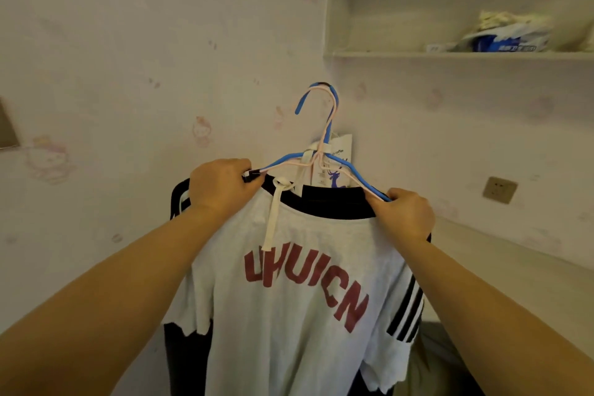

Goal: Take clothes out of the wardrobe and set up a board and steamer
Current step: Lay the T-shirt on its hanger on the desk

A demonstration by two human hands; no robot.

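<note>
A white T-shirt [289, 325] with red letters, a black collar and black sleeve stripes hangs in front of me on a blue hanger [324, 125] paired with a pink one. Both hooks catch on a wall hook near the room's corner. My left hand [221, 185] pinches the left shoulder of the shirt and the hanger end. My right hand [406, 214] grips the right shoulder and the other hanger end. A cream drawstring [273, 219] and paper tags [334, 170] dangle at the collar. A dark garment hangs behind the shirt.
Patterned wallpaper [128, 74] covers the wall on the left. White shelves [450, 55] at the upper right hold a blue-and-white package [504, 40]. A wall socket [499, 190] sits at the right above a pale desk surface [514, 267].
</note>
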